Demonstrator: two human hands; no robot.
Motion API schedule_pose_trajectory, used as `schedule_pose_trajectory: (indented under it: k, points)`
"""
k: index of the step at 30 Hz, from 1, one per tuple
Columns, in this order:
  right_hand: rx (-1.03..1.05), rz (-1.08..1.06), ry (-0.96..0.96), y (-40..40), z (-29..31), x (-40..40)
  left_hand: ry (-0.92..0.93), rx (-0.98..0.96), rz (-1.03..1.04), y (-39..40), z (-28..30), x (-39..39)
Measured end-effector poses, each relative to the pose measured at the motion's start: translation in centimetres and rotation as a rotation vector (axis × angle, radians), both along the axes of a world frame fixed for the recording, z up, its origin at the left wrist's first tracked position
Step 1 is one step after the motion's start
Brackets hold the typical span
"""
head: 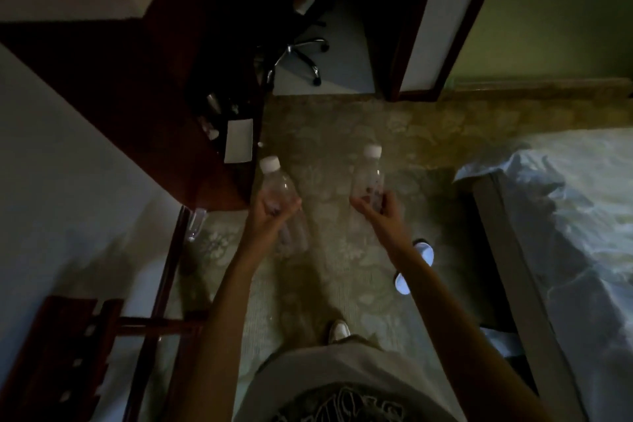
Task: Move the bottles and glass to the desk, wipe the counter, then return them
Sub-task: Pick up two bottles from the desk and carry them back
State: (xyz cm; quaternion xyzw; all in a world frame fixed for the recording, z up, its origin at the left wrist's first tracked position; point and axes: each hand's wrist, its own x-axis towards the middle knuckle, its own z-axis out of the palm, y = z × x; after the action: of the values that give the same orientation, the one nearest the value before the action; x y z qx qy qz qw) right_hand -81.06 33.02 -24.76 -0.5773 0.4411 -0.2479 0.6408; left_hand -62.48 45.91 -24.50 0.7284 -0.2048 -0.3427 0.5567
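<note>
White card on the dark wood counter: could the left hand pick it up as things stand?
Probably not yet. The left hand is wrapped around a clear bottle, so it isn't free, though the white card lies unobstructed near the counter edge just ahead.

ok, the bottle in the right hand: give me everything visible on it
The right-hand bottle is clear plastic with a white screw cap on, a slim round body, and reddish marks that look like a label at mid-body; any text is unreadable. It looks empty or nearly so, though the dim light makes that uncertain. It is held in the air over the patterned carpet, cap pointing away from the person. The right hand grips its lower part, fingers wrapped round it; nothing else touches it.
</note>
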Motion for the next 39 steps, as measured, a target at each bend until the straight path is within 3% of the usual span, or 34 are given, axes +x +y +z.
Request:
schedule_pose_trajectory:
  k: [5, 12, 22, 26, 30, 33, 39]
  points:
    - [-0.057, 0.059, -0.019, -11.0, 2.5, 9.7, -0.061, -0.037, 0.089, -9.1, 2.3, 8.8]
    - [0.032, 0.047, 0.035, -23.3, -1.1, 20.5, -0.047, -0.022, 0.090, -21.8, -0.2, 19.8]
    - [-0.011, 0.044, -0.030, -43.2, 4.5, 36.3, -0.091, -0.113, 0.020, -43.1, 5.9, 35.9]
    - [0.059, 0.078, -0.090, -49.9, 4.3, 43.6, -0.135, -0.101, 0.122, -49.2, 5.5, 41.7]
    - [0.009, 0.218, -0.134, -58.2, 6.2, 53.2, -0.163, -0.145, 0.322, -54.6, 7.9, 48.8]
    - [-0.052, 0.348, -0.198, -63.8, 10.2, 61.9, -0.299, -0.180, 0.409, -57.4, 12.9, 53.8]
    - [-0.124, 0.707, -0.276, -67.8, 18.0, 79.2, -0.447, -0.222, 0.635, -59.5, 21.7, 65.1]
